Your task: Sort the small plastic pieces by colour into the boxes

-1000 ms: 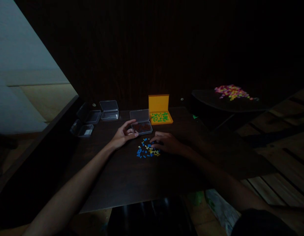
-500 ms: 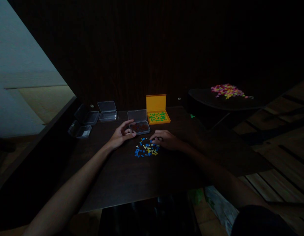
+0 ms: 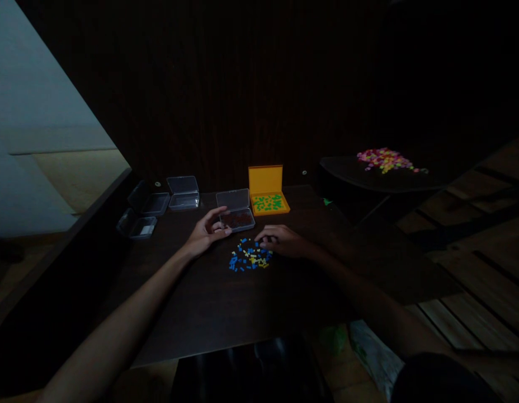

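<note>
Small blue, yellow and pale building bricks (image 3: 245,261) lie in a loose pile on the dark table. Behind the pile stands a clear plastic box (image 3: 243,228), lid raised, with dark reddish-brown pieces inside. My left hand (image 3: 207,232) grips this box at its left side, the thumb by the front corner and the index finger further back. At the pile's right edge, my right hand (image 3: 280,240) is low over the bricks with its fingers curled together. Whatever those fingertips pinch is too small and dark to make out.
An orange box (image 3: 265,179) with green pieces stands open behind the right hand. Several clear boxes (image 3: 184,201) sit open at the back left. On a side surface (image 3: 347,170) at right lies a heap of pink and yellow beads (image 3: 385,159).
The view has shifted slightly. My left hand stays at the clear box, and my right hand stays at the pile's right edge with its fingers changed only a little.
</note>
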{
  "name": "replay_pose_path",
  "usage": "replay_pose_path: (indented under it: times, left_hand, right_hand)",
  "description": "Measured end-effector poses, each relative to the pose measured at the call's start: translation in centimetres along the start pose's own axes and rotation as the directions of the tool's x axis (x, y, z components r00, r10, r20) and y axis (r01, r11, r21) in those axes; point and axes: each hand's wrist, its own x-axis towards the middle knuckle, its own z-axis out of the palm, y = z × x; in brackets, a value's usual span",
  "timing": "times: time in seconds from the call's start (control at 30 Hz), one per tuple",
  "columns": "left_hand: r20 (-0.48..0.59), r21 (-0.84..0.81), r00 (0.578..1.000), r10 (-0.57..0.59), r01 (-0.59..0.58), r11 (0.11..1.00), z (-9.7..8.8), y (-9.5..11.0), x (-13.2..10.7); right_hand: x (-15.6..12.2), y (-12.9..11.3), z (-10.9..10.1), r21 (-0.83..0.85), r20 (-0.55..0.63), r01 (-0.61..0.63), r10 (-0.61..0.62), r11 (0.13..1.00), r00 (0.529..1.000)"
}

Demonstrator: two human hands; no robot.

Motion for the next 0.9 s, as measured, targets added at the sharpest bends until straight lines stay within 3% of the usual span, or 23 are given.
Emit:
replay_pose_path:
  times: [0.23,0.43,0.63,0.8,0.9]
  left_hand:
    - [-0.146,0.019,0.989,0.02,-0.018,1.0,0.2,0.1,0.0]
    - [-0.343,0.183,0.933,0.105,-0.044,0.982,0.4,0.3,0.3]
    - [-0.428,0.359,0.885,0.184,-0.021,0.933,0.2,-0.2,0.6]
    - [-0.442,0.431,0.875,0.199,0.012,0.902,-0.2,-0.4,0.9]
    - [-0.446,0.578,0.868,0.217,0.094,0.811,-0.3,-0.1,1.2]
  right_hand:
    - [0.1,0.2,0.5,0.002,-0.047,-0.011,0.011,1.0,0.999]
    - [0.2,0.3,0.6,-0.004,-0.054,0.002,-0.002,1.0,0.999]
    - [0.4,0.4,0.8,-0.022,-0.078,-0.054,0.052,0.998,0.996]
    - [0.7,0.5,1.3,-0.02,-0.129,-0.045,0.042,0.999,0.991]
    - [0.9,0.7,1.6,-0.013,-0.175,0.004,-0.007,1.0,0.984]
